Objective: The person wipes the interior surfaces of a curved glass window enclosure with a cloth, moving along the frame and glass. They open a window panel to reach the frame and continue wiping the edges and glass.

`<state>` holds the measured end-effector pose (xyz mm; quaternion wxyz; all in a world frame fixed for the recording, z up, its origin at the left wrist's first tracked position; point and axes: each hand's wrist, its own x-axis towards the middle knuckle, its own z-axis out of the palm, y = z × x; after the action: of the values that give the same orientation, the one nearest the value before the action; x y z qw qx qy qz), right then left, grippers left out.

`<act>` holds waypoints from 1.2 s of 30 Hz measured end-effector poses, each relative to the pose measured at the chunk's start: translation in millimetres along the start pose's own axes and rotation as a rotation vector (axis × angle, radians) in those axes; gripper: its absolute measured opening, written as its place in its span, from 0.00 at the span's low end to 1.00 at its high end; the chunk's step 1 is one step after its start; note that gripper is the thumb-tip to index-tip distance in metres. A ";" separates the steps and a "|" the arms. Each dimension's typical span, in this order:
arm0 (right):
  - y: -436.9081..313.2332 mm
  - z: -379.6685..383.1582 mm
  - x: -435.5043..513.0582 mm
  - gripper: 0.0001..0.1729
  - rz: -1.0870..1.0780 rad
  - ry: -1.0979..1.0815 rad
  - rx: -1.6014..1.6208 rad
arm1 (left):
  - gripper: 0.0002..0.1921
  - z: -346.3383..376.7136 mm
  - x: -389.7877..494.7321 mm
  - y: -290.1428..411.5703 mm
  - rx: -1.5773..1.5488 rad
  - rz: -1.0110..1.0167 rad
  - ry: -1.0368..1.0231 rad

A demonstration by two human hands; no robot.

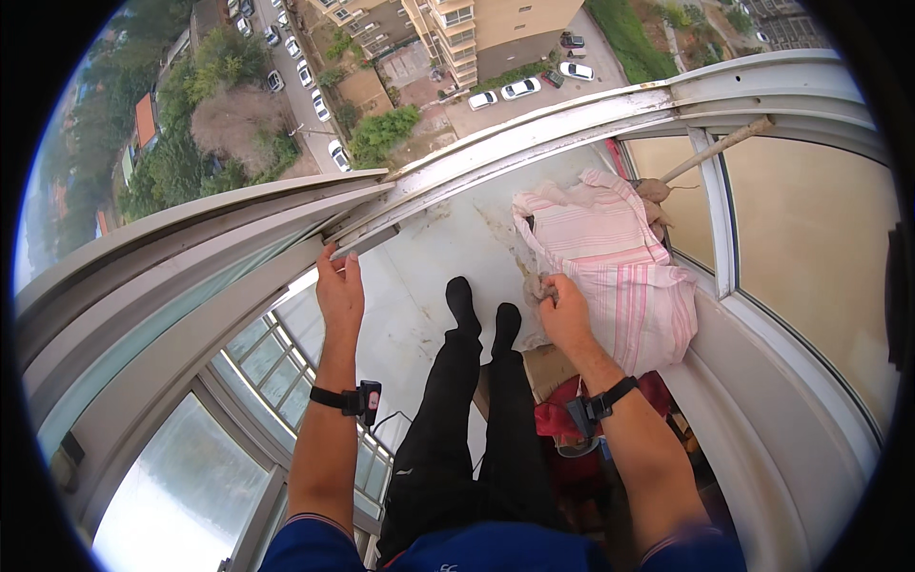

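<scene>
In the head view my right hand (pixel 568 314) pinches a crumpled grey rag (pixel 537 292) above the white ledge (pixel 422 250). A pink-and-white striped cloth (pixel 607 243) lies draped just beyond it. My left hand (pixel 341 293) is raised at the end of the sliding window's frame (pixel 286 275). Its thumb and fingers are apart with nothing seen between them; whether the fingertips touch the frame I cannot tell. The white window track (pixel 529 132) runs along the ledge's outer edge.
My feet in black socks (pixel 465 304) stand on the ledge. Outside the track is a long drop to parked cars (pixel 520 89) and a building (pixel 493 28). A wooden stick (pixel 718 149) leans at the right pane. Beneath my right arm sit a cardboard box (pixel 547 368) and a red bag (pixel 557 411).
</scene>
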<state>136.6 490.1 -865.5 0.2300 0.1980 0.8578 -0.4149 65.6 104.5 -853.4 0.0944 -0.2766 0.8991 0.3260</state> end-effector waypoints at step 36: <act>107.0 2.5 -160.7 0.16 0.343 0.144 0.347 | 0.14 308.1 7.2 458.1 0.351 0.862 -0.259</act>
<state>325.0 526.0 -843.5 0.1978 0.4061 0.7417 -0.4958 -199.7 588.7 -848.5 0.1069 0.1843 0.9541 0.2107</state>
